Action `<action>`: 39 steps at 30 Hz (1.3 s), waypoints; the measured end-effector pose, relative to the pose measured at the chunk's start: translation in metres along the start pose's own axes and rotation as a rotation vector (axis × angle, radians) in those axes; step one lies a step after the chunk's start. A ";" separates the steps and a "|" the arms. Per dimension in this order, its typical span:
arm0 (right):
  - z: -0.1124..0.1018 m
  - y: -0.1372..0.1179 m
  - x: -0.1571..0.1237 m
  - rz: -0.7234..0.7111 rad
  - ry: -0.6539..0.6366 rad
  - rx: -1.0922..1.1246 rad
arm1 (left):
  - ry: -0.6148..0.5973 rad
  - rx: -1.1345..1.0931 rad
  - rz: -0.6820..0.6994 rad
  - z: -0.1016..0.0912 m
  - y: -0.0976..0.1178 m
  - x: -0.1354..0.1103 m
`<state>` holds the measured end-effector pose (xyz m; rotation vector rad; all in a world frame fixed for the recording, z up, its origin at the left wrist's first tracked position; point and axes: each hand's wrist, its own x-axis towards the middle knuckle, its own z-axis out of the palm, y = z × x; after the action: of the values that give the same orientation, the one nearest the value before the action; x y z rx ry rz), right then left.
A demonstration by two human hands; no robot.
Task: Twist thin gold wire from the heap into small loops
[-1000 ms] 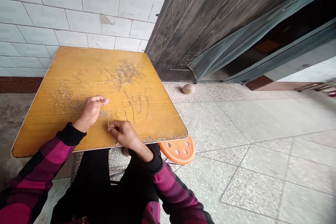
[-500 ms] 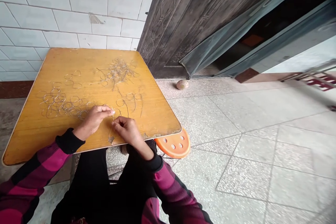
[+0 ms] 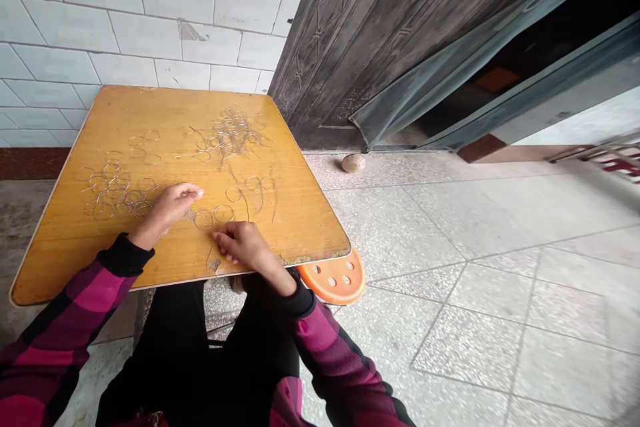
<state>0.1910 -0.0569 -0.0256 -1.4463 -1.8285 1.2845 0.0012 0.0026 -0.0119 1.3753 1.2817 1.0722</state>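
One thin wire loop (image 3: 195, 221), caught in the right hand (image 3: 243, 242), thumb and fingers clamped together on it over the yellow wooden table (image 3: 165, 110), near its front edge! Left hand (image 3: 173, 203) just beside the loop, and whether its fingertips meet, I can't tell. Leftward, a cluster of wire rings (image 3: 120, 190); farther back, a tangled wire heap (image 3: 234, 133).
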 end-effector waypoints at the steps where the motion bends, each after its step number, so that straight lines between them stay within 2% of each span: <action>1: -0.002 0.000 -0.003 -0.061 0.059 -0.112 | 0.007 0.009 0.006 -0.001 -0.001 0.001; 3: -0.008 0.003 -0.008 -0.184 0.202 -0.357 | 0.013 0.016 0.019 -0.004 -0.001 0.001; 5: -0.013 0.008 -0.013 -0.294 0.270 -0.579 | 0.012 0.026 0.029 -0.005 0.002 -0.001; 8: -0.021 0.021 -0.015 -0.384 0.194 -0.857 | 0.009 0.039 0.031 -0.004 0.007 -0.004; 11: -0.038 0.036 -0.009 -0.340 0.118 -1.008 | -0.012 0.045 0.022 -0.003 0.008 -0.005; 14: -0.066 0.049 0.007 -0.353 0.086 -1.008 | -0.038 0.063 0.035 -0.003 0.005 -0.005; 20: -0.123 0.071 0.055 -0.537 0.058 -0.783 | -0.056 0.082 0.054 -0.003 0.003 -0.004; 25: -0.144 0.078 0.110 -0.533 0.044 -0.734 | -0.059 0.122 0.065 -0.004 0.002 -0.003; 28: -0.151 0.068 0.143 -0.512 0.111 -0.773 | -0.058 0.129 0.066 -0.005 -0.001 -0.002; 31: -0.152 0.050 0.156 -0.476 0.250 -0.826 | -0.055 0.125 0.063 -0.006 -0.002 -0.002; 34: -0.137 0.031 0.135 -0.530 0.353 -0.818 | -0.042 0.139 0.072 -0.007 -0.001 -0.002; 37: -0.102 0.019 0.082 -0.672 0.288 -0.741 | -0.054 0.188 0.092 -0.008 0.002 -0.003; 39: -0.070 0.015 0.039 -0.783 0.122 -0.672 | -0.071 0.219 0.092 -0.008 0.004 -0.002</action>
<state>0.2422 0.0055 -0.0138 -0.8489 -2.4858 0.1985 -0.0065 0.0007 -0.0069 1.6353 1.3245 0.9569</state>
